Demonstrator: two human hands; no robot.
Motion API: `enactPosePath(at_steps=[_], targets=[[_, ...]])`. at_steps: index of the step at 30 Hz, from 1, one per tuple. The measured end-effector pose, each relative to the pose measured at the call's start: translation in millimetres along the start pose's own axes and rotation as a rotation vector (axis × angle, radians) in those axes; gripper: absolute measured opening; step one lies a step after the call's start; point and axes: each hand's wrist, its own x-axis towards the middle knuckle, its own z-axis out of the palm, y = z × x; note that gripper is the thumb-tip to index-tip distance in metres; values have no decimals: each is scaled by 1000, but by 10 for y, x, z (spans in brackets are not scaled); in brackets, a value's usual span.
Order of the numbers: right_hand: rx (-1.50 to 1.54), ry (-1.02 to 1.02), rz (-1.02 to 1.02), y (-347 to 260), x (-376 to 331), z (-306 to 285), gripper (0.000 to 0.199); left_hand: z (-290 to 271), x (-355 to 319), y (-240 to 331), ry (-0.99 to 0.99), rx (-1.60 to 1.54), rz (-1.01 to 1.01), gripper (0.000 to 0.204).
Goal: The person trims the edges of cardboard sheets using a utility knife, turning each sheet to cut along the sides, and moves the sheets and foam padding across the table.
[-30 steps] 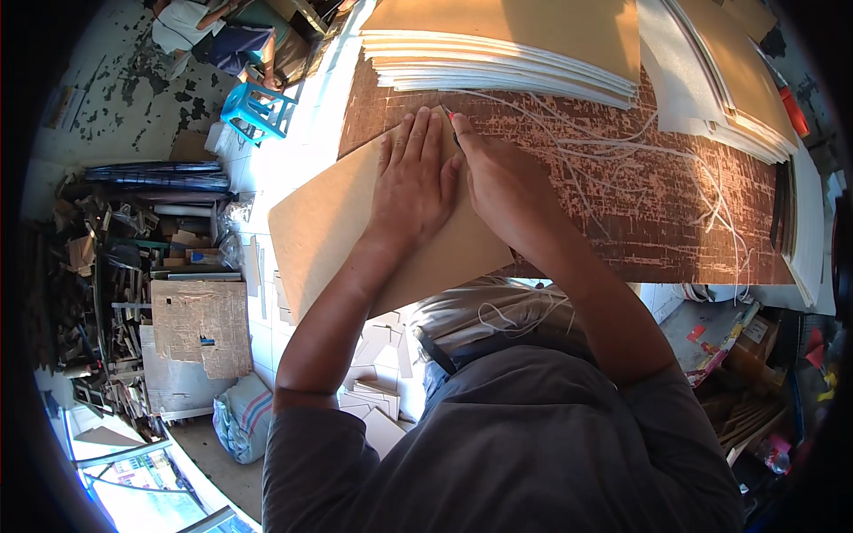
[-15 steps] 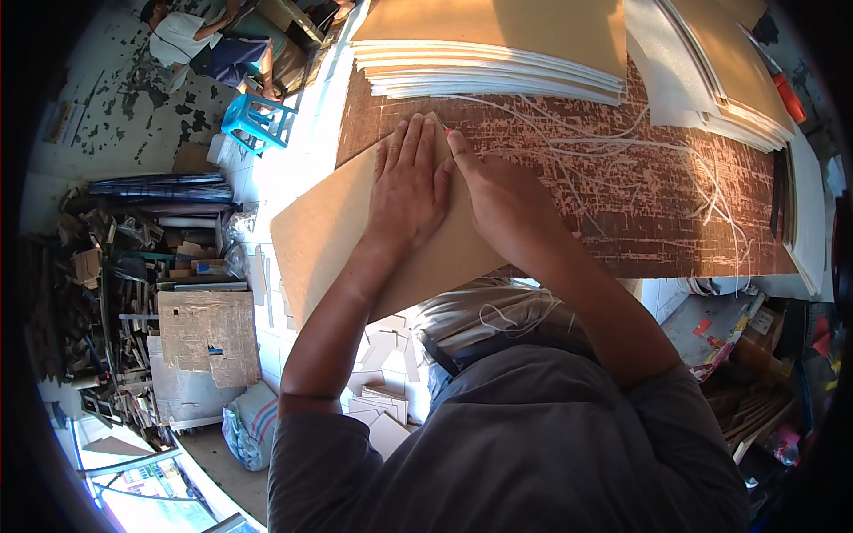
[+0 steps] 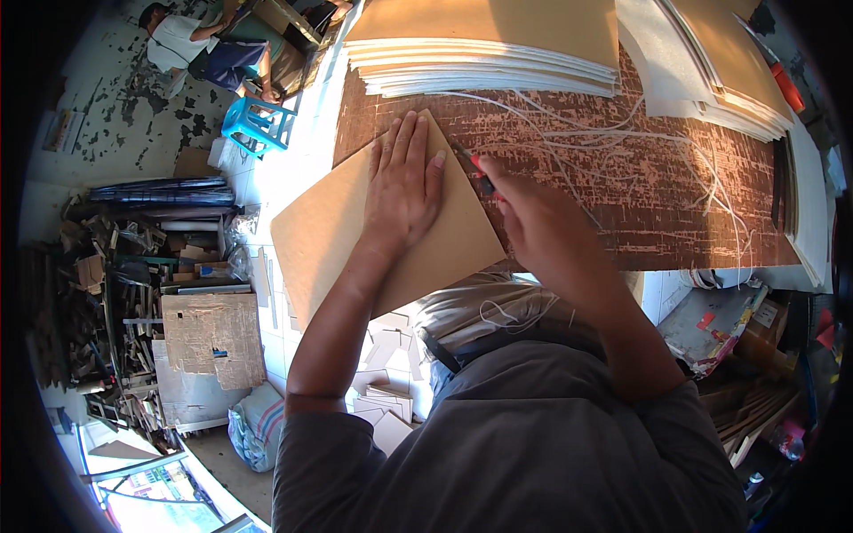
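My left hand lies flat on a brown board sheet, fingers stretched out toward its far corner. The sheet sits slanted at the left of the scored brown worktable and juts past its near edge. Just right of the sheet, my right hand is wrapped round a red and black cutter knife. Its thin blade points away from me, close to the sheet's right edge. Motion blurs the right hand a little.
Loose white strings trail over the table. A stack of brown boards with white edges stands at the far side, another stack at far right. A blue stool and a seated person are at far left. Scrap wood piles up left.
My right hand, with the cutter knife, has moved right and nearer, away from the sheet's far corner. The left hand stays pressed on the sheet.
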Motion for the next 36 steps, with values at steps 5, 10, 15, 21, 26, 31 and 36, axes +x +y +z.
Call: enactPosePath(at_steps=[5, 10, 15, 21, 26, 31, 36], targets=[[182, 194, 85, 158, -267, -299, 53, 35, -10, -7, 35, -52, -4, 64], [217, 229, 74, 348, -503, -515, 53, 25, -14, -35, 33, -31, -21, 65], [313, 228, 176, 450, -632, -463, 51, -36, 33, -95, 19, -105, -15, 72], [273, 258, 136, 509, -630, -487, 52, -319, -12, -438, -40, -388, -62, 91], [296, 306, 89, 543, -628, -404, 52, -519, -488, -1408, 69, 54, -241, 96], [339, 240, 129, 531, -656, -370, 52, -909, -1264, -2010, 131, -1, -516, 103], [345, 248, 160, 614, -704, -381, 53, -1089, -1903, -1984, -85, -673, -1028, 68]])
